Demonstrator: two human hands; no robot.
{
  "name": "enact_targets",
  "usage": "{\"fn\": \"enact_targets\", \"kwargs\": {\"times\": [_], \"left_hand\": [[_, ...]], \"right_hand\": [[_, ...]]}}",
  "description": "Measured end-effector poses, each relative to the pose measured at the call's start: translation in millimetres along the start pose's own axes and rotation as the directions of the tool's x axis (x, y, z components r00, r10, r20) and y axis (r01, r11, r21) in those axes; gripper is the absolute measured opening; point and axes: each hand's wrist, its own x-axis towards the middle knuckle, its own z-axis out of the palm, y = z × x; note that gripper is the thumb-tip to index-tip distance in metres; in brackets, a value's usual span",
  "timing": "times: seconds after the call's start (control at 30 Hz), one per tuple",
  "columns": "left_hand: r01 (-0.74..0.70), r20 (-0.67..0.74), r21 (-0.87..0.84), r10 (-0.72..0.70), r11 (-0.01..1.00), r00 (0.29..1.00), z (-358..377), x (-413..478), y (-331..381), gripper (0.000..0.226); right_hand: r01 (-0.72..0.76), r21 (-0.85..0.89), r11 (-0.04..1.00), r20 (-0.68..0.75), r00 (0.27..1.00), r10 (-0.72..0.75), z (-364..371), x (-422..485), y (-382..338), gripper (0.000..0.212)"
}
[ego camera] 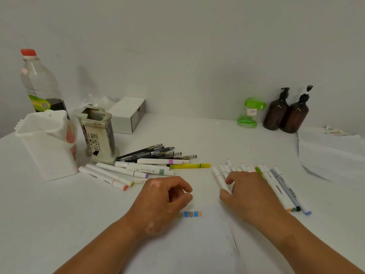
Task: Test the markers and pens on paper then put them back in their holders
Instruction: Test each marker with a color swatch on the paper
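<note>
While your left hand (164, 200) rests loosely curled and empty on the paper (197, 244) beside the colour swatches (192, 214), your right hand (250, 196) pinches a white marker (218, 177) lying in the right-hand row on the worktop (59, 214). Testing looks under way; next, probably lift, uncap and stroke.

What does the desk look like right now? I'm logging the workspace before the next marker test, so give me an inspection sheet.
Surface: white table; paper sheet bearing colour swatches.
Job's things: left markers, right markers, dark pens and yellow highlighter lie loose; white holder and ceramic holder stand upright.
Clutter: plastic bottle, white box, green package, two brown pump bottles.
Grippers: left hand rests loosely curled on the paper, holding nothing; right hand pinches a white marker.
Cables: nothing seen.
Surroundings: plain pale wall.
</note>
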Motion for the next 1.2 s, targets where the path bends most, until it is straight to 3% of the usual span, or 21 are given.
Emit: {"fn": "enact_targets", "kwargs": {"times": [0.2, 0.37, 0.47, 0.7, 0.93, 1.03, 1.13, 1.2], "left_hand": [[0.029, 0.046, 0.012, -0.030, 0.999, 0.998, -2, 1, -2, 0.002], [0.029, 0.068, 0.019, -0.030, 0.999, 0.997, -2, 2, -1, 0.004], [0.041, 0.079, 0.012, -0.042, 0.999, 0.996, -3, 2, -1, 0.006], [0.042, 0.074, 0.007, -0.043, 0.999, 0.996, -5, 2, -2, 0.006], [0.036, 0.093, 0.021, -0.038, 0.999, 0.995, -5, 2, -3, 0.012], [0.033, 0.090, 0.018, -0.034, 0.999, 0.995, -5, 2, -5, 0.011], [0.017, 0.082, 0.020, -0.019, 1.000, 0.996, -4, 1, -4, 0.006], [-0.014, 0.069, 0.007, 0.013, 1.000, 0.998, -3, 0, -3, 0.003]], "right_hand": [[0.007, -0.245, 0.969, 0.018, 1.000, -0.003, -1, 14, -9, 0.014], [0.175, -0.197, 0.965, 0.018, 0.984, -0.175, -3, 46, -36, 0.015], [0.253, -0.217, 0.943, 0.056, 0.967, -0.247, 11, 66, -52, 0.026], [0.305, -0.324, 0.896, 0.135, 0.952, -0.275, 31, 86, -53, 0.023], [0.315, -0.342, 0.885, 0.158, 0.948, -0.277, -5, 71, -37, 0.012], [0.268, -0.211, 0.940, 0.156, 0.958, -0.239, -28, 57, -26, 0.005], [0.158, 0.178, 0.971, 0.166, 0.968, -0.188, -44, 32, -17, 0.015], [0.040, 0.480, 0.876, 0.227, 0.959, -0.168, -45, 11, -13, 0.019]]}}
